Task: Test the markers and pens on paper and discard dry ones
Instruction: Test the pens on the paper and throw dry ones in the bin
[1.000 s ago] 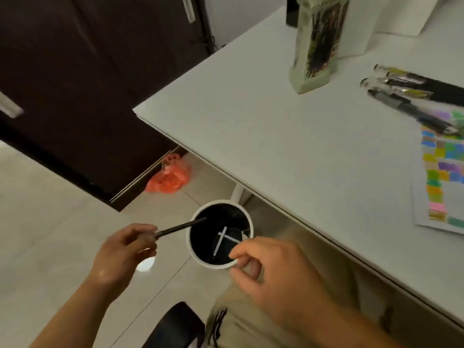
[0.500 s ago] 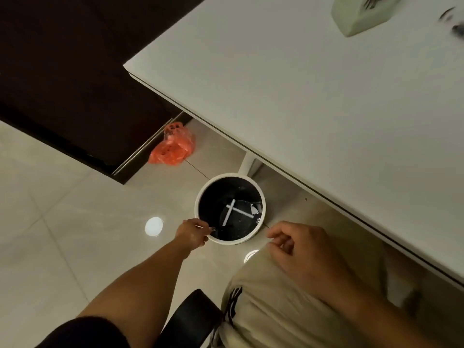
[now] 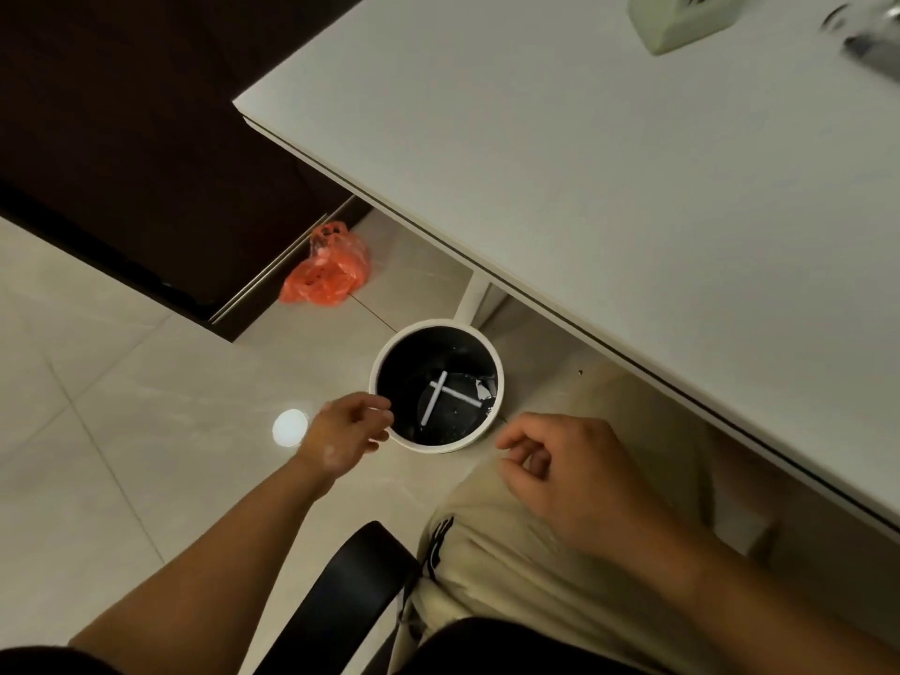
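Discarding is under way and judged partly done. The bin [image 3: 438, 446] stands on the floor by the table leg and holds two pale pens [image 3: 440, 388] lying crossed. The left hand [image 3: 341, 428] is at its near rim, fingers loosely curled, nothing seen in them. The right hand [image 3: 560, 470] is relaxed and empty over the lap. Blurred items [image 3: 871, 46], probably pens, remain on the table [image 3: 584, 163], likely still untested.

Two white pens [image 3: 435, 399] (crossed) in bin [image 3: 438, 446]

The bin [image 3: 433, 323] stands beside the table [image 3: 633, 211]; perhaps pens [image 3: 440, 393] lie crossed inside.
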